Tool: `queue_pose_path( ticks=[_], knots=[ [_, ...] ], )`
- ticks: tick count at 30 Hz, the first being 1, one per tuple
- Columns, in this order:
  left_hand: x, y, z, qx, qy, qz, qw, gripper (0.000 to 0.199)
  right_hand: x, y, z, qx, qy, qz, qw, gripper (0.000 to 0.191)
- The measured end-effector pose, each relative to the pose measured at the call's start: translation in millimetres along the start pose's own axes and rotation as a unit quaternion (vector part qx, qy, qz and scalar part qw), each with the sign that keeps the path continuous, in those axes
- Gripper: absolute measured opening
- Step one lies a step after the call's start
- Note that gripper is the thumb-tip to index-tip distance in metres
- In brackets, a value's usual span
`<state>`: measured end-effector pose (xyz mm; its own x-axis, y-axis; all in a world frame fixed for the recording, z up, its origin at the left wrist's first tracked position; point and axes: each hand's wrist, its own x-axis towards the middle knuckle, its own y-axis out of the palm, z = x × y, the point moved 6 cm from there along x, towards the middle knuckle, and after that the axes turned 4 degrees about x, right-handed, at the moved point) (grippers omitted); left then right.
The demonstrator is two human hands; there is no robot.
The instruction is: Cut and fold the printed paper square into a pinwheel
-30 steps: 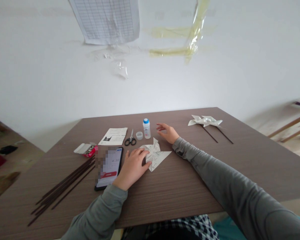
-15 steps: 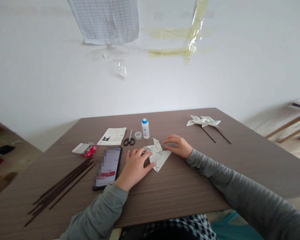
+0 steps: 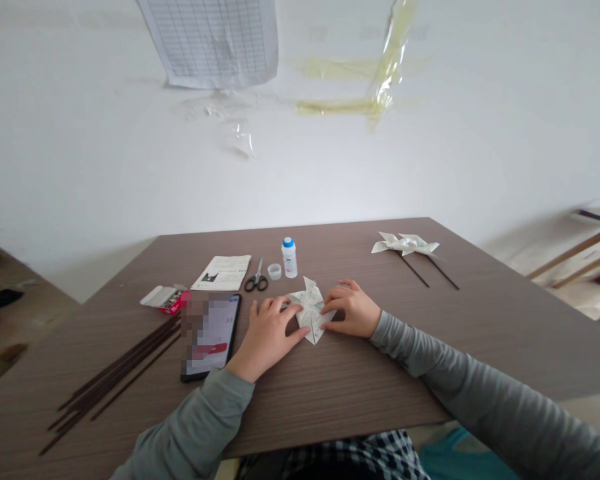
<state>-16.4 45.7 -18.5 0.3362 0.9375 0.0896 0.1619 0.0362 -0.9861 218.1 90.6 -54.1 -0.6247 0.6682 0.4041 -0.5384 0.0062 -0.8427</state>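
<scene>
A folded pinwheel of printed paper [image 3: 310, 308] lies on the table between my two hands. My left hand [image 3: 270, 333] holds its left side down, with thumb and index finger on the paper. At the right side, my right hand [image 3: 354, 311] has its thumb and fingertips closed on a blade of the pinwheel, partly covering it. Behind the paper stand a white bottle with a blue cap [image 3: 289, 259] and a small clear cup [image 3: 275, 271]. Black-handled scissors [image 3: 257, 283] lie beside the cup.
A phone [image 3: 213, 337] lies left of my left hand, beside several dark sticks [image 3: 115, 377] and an open red-and-white box [image 3: 167, 299]. Paper sheets [image 3: 222, 272] lie behind the phone. Two finished pinwheels on sticks [image 3: 405, 245] rest at the back right. A wall rises behind the table.
My right hand has moved left and down onto the pinwheel's right blade and closed on it. My left hand stays on the paper. The view has shifted slightly.
</scene>
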Motion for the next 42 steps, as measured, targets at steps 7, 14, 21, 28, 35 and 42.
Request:
queue_pose_path(
  ticks=[7,14,21,28,35,42],
  knots=[
    [1,1.7,1,-0.005,0.004,-0.005,1.000,0.042,2,-1,6,-0.020,0.007,0.014,1.000,0.033],
    [2,4.1,3,-0.011,0.011,-0.010,1.000,0.043,2,-2,8,-0.022,0.004,0.011,1.000,0.037],
    [2,5.3,4,-0.004,0.010,-0.002,1.000,0.043,4,-1,7,-0.024,0.008,0.016,1.000,0.032],
    [3,8.5,6,-0.010,0.019,-0.020,1.000,0.043,5,-1,6,-0.025,0.007,0.016,1.000,0.026],
    [2,8.2,4,-0.001,0.009,-0.011,1.000,0.042,3,4,1,-0.014,0.002,0.030,0.999,0.018],
    [2,9.1,4,0.003,0.010,-0.006,1.000,0.043,4,8,-14,0.020,-0.048,0.043,0.998,0.013]
  ],
)
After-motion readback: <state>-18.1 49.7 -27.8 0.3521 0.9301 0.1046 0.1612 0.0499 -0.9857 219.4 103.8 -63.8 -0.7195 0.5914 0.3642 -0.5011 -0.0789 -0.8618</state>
